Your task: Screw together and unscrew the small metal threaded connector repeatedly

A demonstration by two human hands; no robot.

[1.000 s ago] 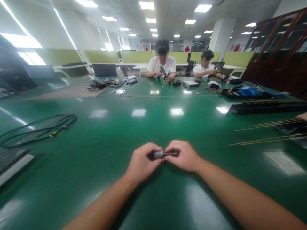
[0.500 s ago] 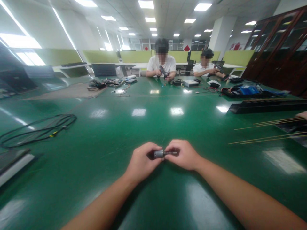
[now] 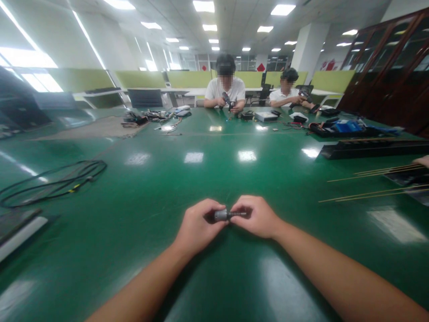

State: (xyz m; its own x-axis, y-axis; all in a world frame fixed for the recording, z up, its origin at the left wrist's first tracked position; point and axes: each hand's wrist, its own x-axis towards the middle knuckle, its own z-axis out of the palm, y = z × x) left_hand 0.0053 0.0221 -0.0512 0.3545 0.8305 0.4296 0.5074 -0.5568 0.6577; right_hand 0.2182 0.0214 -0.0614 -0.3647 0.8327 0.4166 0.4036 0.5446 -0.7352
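Observation:
A small grey metal cylinder with a thin dark shaft (image 3: 221,215) is held lengthwise between my two hands, low over the green table (image 3: 214,174). My left hand (image 3: 199,223) is closed around the cylinder end, thumb below and fingers above. With thumb and forefinger my right hand (image 3: 256,216) pinches the shaft near where it meets the cylinder. The shaft's tip points right, into the hollow of my right hand. The exact kind of the part is too small to make out.
A coiled black cable (image 3: 53,179) lies left, above a flat dark device (image 3: 20,230). Thin brass-coloured rods (image 3: 372,195) reach in from the right, below a long black channel (image 3: 375,149). Across the table two people (image 3: 224,91) handle tools beside scattered electronics (image 3: 161,115).
Almost nothing differs. The grey cylinder with its shaft has shifted very slightly left and appears turned a little; both hands stay in the same place.

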